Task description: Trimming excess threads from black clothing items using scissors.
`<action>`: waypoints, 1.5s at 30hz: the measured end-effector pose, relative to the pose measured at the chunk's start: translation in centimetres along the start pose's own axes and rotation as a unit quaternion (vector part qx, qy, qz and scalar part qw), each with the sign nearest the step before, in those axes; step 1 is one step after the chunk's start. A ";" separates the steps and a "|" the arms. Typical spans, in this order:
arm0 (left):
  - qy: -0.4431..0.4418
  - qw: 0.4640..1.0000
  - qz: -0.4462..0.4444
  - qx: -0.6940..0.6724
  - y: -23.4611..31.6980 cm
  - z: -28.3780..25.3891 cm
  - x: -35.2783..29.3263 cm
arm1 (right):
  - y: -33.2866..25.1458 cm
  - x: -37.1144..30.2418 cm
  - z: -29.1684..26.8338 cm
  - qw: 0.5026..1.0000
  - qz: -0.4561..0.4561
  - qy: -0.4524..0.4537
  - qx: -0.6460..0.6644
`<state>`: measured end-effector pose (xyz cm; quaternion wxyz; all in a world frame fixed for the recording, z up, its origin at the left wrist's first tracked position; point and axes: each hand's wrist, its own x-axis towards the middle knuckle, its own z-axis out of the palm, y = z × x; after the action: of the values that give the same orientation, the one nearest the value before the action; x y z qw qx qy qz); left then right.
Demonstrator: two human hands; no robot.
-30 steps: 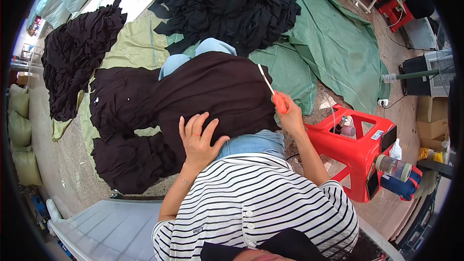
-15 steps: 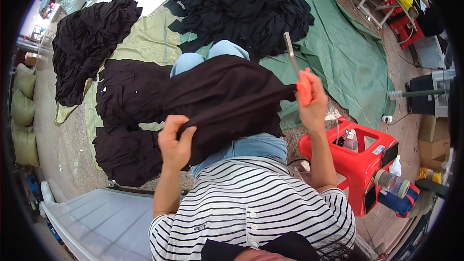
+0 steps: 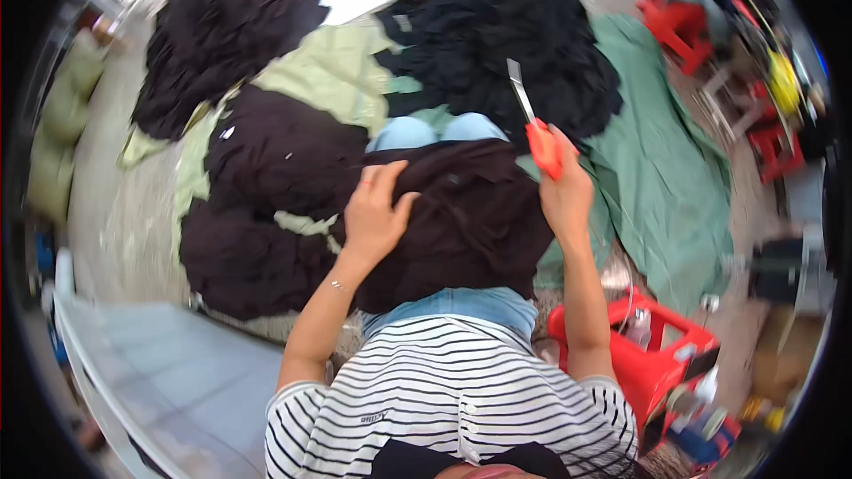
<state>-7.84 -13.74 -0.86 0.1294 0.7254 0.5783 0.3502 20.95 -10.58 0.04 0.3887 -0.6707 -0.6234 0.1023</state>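
Across my lap lies a dark brown-black piece of cloth [image 3: 461,213], loosely folded. My left hand [image 3: 377,213] rests on its left part with the fingers spread. Over the cloth's right edge my right hand [image 3: 566,191] is closed round the orange-red handle of a pair of scissors [image 3: 543,149], whose metal blades point up and away from me. To the left of my lap, more dark cloth [image 3: 275,151] is heaped, with a second bunch [image 3: 248,257] nearer to me.
A large black cloth pile [image 3: 506,35] lies ahead, another pile [image 3: 222,44] at far left. Green sheeting [image 3: 666,168] spreads on the right. A red stool [image 3: 639,346] with bottles stands by my right elbow; a whitish panel [image 3: 169,381] stands at lower left.
My left hand has let go of its pinched fold and moved forward and right, opening out. The cloth's right end has left my right hand and dropped to my lap. The view has shifted.
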 end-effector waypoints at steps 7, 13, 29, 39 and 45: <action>0.195 0.979 -0.054 0.010 -0.7 -1.9 -5.9 | -2.9 -3.6 1.4 0.992 -0.127 0.008 0.006; 0.142 0.936 -0.298 0.121 -6.0 -2.1 -21.5 | -0.8 -4.0 4.5 0.990 -0.067 -0.099 -0.071; 0.238 0.962 -0.121 -0.053 -4.5 -3.3 -9.6 | -7.3 -4.8 3.0 0.992 -0.078 -0.035 0.095; -0.277 0.889 0.324 -0.168 3.5 3.7 5.1 | -6.8 -9.0 5.7 0.993 -0.115 0.015 0.021; -0.222 0.855 0.461 -0.081 2.3 6.4 5.1 | -4.4 -18.8 -4.9 0.972 0.062 0.218 0.062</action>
<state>-1.46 -8.32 -2.27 0.1371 0.9542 0.1033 0.2449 16.89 -30.05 -0.32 0.5487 -0.6889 -0.4734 0.0159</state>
